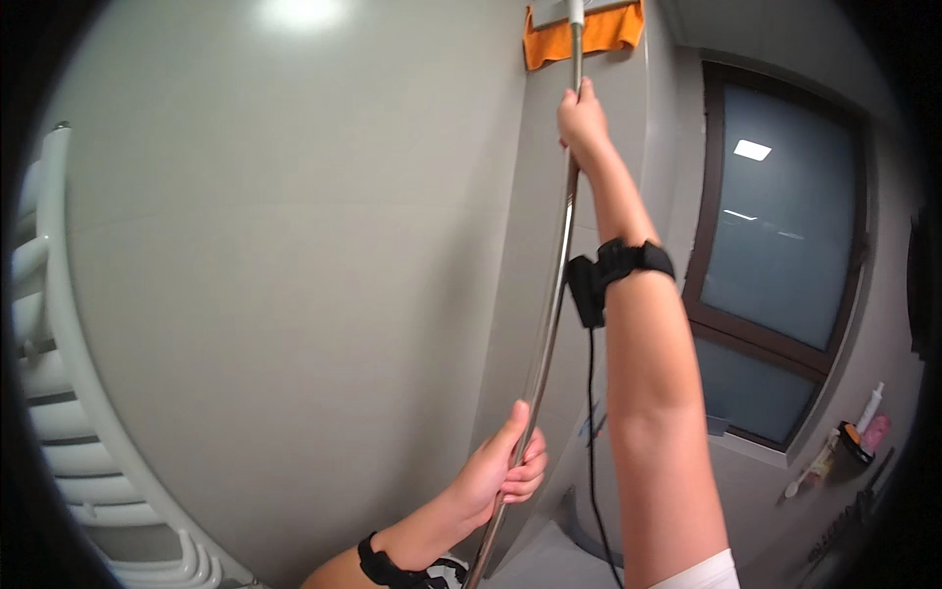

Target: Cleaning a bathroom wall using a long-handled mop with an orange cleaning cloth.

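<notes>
A long shiny metal mop pole (550,324) runs from the bottom of the view up to a flat mop head with an orange cloth (548,48). The cloth lies high against the wall near the corner. Lower on the pole, my left hand (508,471) is wrapped around it with the thumb pointing up along the metal. My right hand (583,121) grips the same pole near its upper end, just below the white connector (575,13). My right arm is stretched upward. Black straps circle both forearms, and a cable hangs from the right one.
A white towel radiator (55,294) is mounted along the left wall. On the right is a dark-framed frosted window (784,213). A wall holder (846,445) with a tube and small items sits below it. Large grey tiles (294,294) cover the walls.
</notes>
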Demonstrator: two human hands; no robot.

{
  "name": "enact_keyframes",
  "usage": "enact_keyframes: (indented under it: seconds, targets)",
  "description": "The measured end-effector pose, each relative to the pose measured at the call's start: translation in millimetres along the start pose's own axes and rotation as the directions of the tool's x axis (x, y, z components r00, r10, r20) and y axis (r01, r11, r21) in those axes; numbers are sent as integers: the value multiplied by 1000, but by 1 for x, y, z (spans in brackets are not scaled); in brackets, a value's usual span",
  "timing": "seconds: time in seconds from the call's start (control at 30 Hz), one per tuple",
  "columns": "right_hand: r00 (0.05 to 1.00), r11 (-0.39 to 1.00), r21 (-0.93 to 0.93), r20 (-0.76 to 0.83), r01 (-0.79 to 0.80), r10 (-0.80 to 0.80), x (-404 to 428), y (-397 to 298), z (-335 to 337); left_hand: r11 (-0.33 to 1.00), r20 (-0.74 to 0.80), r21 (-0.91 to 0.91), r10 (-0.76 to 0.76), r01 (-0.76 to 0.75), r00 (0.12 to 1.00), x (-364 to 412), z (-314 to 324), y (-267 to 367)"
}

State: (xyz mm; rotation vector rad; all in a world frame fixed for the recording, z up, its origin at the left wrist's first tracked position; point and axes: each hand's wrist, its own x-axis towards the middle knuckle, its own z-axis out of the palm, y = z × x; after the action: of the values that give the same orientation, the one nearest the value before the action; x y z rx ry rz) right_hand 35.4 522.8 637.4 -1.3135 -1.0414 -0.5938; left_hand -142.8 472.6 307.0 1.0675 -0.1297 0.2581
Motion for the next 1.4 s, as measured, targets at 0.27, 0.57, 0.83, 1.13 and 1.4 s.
enact_keyframes:
  seconds: [0.27,0.57,0.83,1.13,1.4]
  targets:
    - [999,998,-62,-54,-13,10,-6,6,-4,997,-25,42,-61,62,998,-27,1,8]
    - [999,998,-34,-17,-52,52,-15,6,8,997,-11,-3,-73,73,997,-43,-5,14]
    - [998,993,-103,-1,-57,57,-24,-5,6,998,-61,-25,-66,65,996,-55,0,16]
    - [993,990,-81,37,-113,116,-24,-2,4,998,-53,-36,-53,51,997,-47,-2,12]
    - [999,988,-155,26,-14,19,-14,4,6,998,-21,-40,-48,47,999,-23,-10,10]
